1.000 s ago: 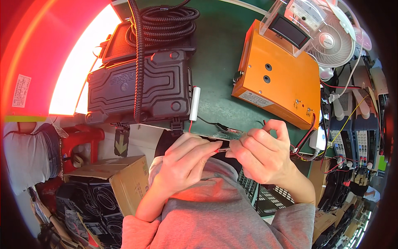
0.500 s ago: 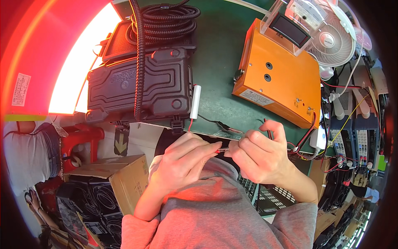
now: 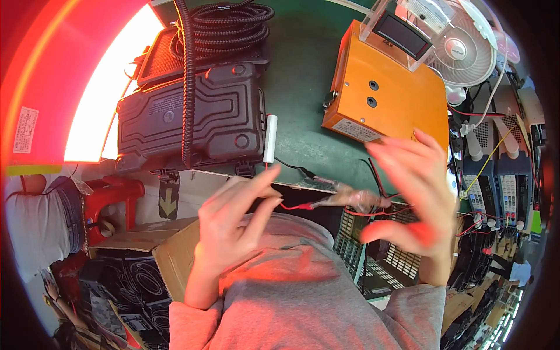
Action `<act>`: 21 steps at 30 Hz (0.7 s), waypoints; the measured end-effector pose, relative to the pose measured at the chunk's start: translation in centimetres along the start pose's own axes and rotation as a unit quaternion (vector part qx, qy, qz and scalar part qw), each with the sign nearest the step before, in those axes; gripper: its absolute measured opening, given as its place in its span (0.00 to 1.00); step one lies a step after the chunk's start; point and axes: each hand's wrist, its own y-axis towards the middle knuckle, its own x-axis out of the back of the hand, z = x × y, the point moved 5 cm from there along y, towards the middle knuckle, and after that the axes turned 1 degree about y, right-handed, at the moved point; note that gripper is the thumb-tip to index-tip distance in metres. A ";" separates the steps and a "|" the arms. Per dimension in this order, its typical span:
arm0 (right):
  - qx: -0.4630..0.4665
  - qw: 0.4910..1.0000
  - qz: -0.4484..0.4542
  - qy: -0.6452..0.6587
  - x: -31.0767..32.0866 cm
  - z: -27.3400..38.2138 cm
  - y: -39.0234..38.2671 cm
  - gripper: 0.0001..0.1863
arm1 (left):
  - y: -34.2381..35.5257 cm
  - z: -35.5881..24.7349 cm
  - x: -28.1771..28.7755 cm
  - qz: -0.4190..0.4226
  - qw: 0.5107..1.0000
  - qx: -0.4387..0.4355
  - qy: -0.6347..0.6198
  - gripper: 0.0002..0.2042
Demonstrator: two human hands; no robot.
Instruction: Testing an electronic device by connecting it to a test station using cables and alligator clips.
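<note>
My left hand [image 3: 233, 219] is raised in front of the black case, thumb and forefinger apart, with nothing seen between them. A red wire with a red clip [image 3: 305, 206] hangs just right of its thumb. My right hand [image 3: 417, 195] is spread open and smeared by motion, in front of the orange box's near edge. Between the hands, a blurred clear-and-brownish piece [image 3: 353, 199] spans from the clip toward red and black leads. A black clip [image 3: 308, 172] on a black wire lies at the table edge. A white tube [image 3: 270, 139] stands beside the case.
A black hard case [image 3: 192, 116] with coiled corrugated hose [image 3: 230, 26] behind it is on the left of the green table [image 3: 297, 76]. At right are an orange box [image 3: 379, 87], a fan [image 3: 461, 52] and instruments. A cardboard box [image 3: 175, 251] and red stool [image 3: 116, 201] are lower left.
Both hands have parted and their pinching fingers have spread. My right hand moved up and right, my left slightly left, leaving the red clip and the blurred piece exposed between them.
</note>
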 end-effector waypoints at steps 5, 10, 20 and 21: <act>-0.013 0.866 0.372 0.335 -0.2 1.9 -5.9 0.06 | -1.0 -1.5 4.1 -0.069 0.972 -0.137 0.178 0.15; 0.020 0.909 0.412 -0.067 -11.5 2.4 -12.8 0.11 | -0.8 -2.0 10.2 -0.193 0.903 -0.214 0.317 0.24; -0.129 0.817 0.558 -0.062 -18.6 -2.7 -13.1 0.15 | 6.3 0.9 9.7 0.159 0.875 -0.083 0.451 0.51; -0.081 0.884 0.461 -0.005 -18.1 -1.5 -12.9 0.16 | 6.6 1.0 9.8 0.177 0.899 -0.080 0.392 0.51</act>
